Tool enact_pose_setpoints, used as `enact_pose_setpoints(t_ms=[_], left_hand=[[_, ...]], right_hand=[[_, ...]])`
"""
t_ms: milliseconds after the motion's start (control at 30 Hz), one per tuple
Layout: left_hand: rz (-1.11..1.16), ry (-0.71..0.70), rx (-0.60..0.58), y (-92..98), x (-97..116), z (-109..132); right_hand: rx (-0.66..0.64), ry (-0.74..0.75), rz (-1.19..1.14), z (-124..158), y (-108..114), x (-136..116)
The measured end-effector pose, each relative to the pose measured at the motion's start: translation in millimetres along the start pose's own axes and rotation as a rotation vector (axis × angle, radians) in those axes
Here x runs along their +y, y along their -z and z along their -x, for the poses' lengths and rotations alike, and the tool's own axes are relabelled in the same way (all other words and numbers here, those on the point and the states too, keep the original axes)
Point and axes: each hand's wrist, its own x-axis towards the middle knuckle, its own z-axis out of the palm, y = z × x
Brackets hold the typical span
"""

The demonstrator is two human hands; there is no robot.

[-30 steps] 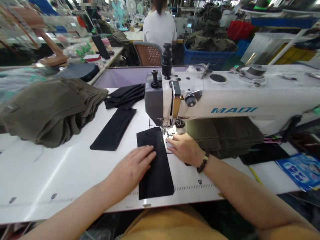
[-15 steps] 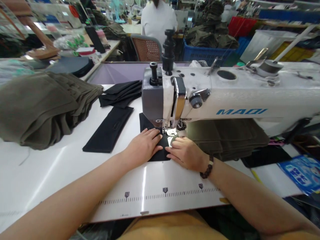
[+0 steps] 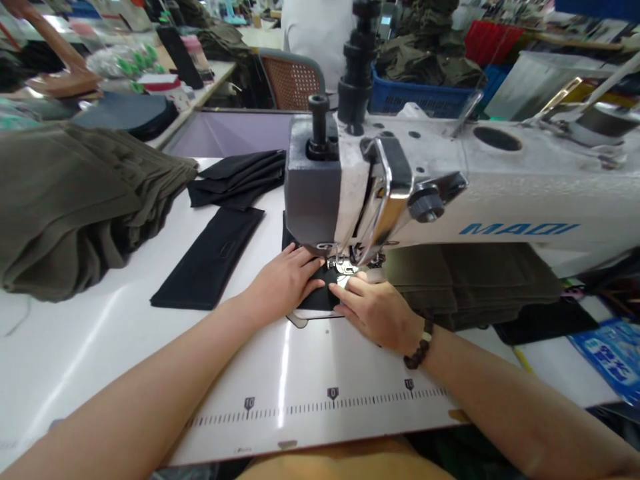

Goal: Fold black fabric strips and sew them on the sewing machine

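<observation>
A black fabric piece [image 3: 319, 297] lies under the presser foot [image 3: 345, 267] of a white and grey sewing machine [image 3: 425, 200]. My left hand [image 3: 285, 283] rests on the cloth's left part, palm down, fingers apart. On the right, my right hand [image 3: 379, 310] touches the cloth's right edge with its forefinger stretched out; its other fingers are bent beside the foot. A beaded bracelet is on that wrist. Part of the cloth is hidden behind the machine head.
A folded black piece [image 3: 210, 257] and a black stack [image 3: 240, 177] lie left of the machine. Olive fabric piles stand at far left [image 3: 75, 200] and under the arm [image 3: 465, 277]. Behind are a chair [image 3: 293, 80], a person in white [image 3: 317, 33] and a blue crate [image 3: 423, 97].
The black cloth has moved away from me under the foot, and its near edge now lies farther from the table's front. The view has come closer to the machine. Both hands stay on the cloth.
</observation>
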Motion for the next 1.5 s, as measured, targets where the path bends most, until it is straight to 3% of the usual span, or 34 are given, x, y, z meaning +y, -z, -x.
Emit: enact_pose_setpoints(t_ms=[800,1000,1267,1500], left_hand=[[0.028,-0.004,-0.029,1.9,-8.7,-2.9],[0.131,-0.201,-0.062,10.1,3.3,6.0],[0.161,-0.125,-0.024,6.6,1.0,2.2],[0.116,-0.063,0.026,1.7,-2.9,-2.7]], right_hand=[[-0.011,-0.038,0.025,-2.9,-2.3,-1.0],[0.009,0.103,-0.067,0.1,-2.6,3.2],[0.009,-0.052,0.006,-2.5,-2.4,-1.0],[0.007,-0.095,0.056,-4.1,-3.5,-2.7]])
